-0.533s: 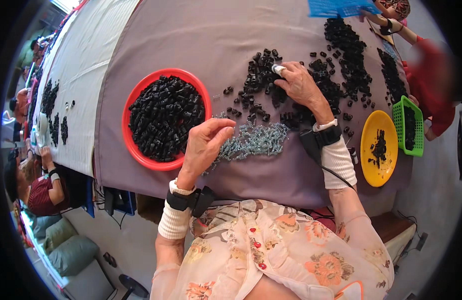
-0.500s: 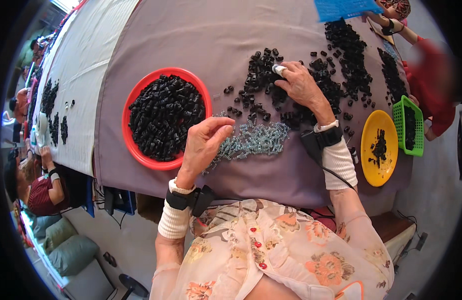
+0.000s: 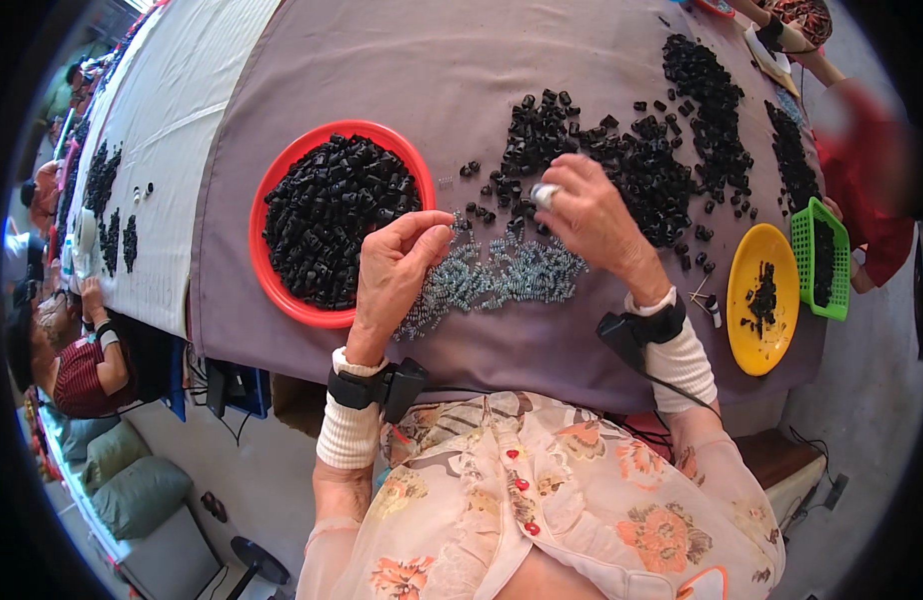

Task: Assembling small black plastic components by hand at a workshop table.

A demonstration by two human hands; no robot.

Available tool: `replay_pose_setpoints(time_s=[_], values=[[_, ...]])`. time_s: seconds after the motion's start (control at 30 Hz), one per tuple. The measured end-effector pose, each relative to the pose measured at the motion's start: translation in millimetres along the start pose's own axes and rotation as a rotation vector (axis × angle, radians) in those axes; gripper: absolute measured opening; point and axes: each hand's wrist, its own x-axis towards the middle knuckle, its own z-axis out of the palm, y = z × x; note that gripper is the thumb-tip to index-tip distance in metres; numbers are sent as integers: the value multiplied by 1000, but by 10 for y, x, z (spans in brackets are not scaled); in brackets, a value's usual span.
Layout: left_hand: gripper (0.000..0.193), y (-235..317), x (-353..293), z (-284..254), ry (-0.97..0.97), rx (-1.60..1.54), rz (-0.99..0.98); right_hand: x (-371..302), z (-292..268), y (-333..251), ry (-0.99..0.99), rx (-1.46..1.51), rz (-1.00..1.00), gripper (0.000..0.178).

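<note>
Two fingers (image 3: 418, 222) of the left hand (image 3: 390, 278) pinch narrowly, any content too small to tell; the blurred right hand (image 3: 592, 222) curls (its hold is unclear too). Silvery-blue coiled springs (image 3: 512, 272) lie between, seemingly for easy reach; stubby black parts (image 3: 642, 175) heap beyond on the counter (image 3: 402, 60) and fill the red basin (image 3: 258, 235).

Small-parts workshop: cloth-covered tbl (image 3: 452, 60) w/ piles of blk pcs (image 3: 710, 120) & coil springs (image 3: 517, 275), co-worker (image 3: 864, 225) alongside.
</note>
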Motion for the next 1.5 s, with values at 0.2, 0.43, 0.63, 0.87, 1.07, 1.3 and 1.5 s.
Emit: replay_pose_setpoints(time_s=[0.2, 0.43, 0.63, 0.87, 1.07, 1.3, 1.5], values=[[20, -38, -3, 133, -52, 43, -13, -216, 93, 40, -56, -85, 5, 20], [18, -72, -10, 379, -163, 37, 6, -212, -80, 220, 46, -56, 119, 20], [18, -159, -37, 451, -211, 125, 4, -116, -92, 251, 149, 25, 220, 20], [19, -60, -25, 284, -40, 13, 10, -69, -132, 328, 305, 298, 464, 21], [19, 6, 9, 167, 104, -143, -5, 50, 22, 158, 117, 121, 245, 15], [20, -64, -2, 109, 125, -201, -33, 79, 110, 37, -7, -64, 144, 16], [20, -41, 31, 311, 45, -146, -16, 73, 247, 43, -105, -167, 127, 15]])
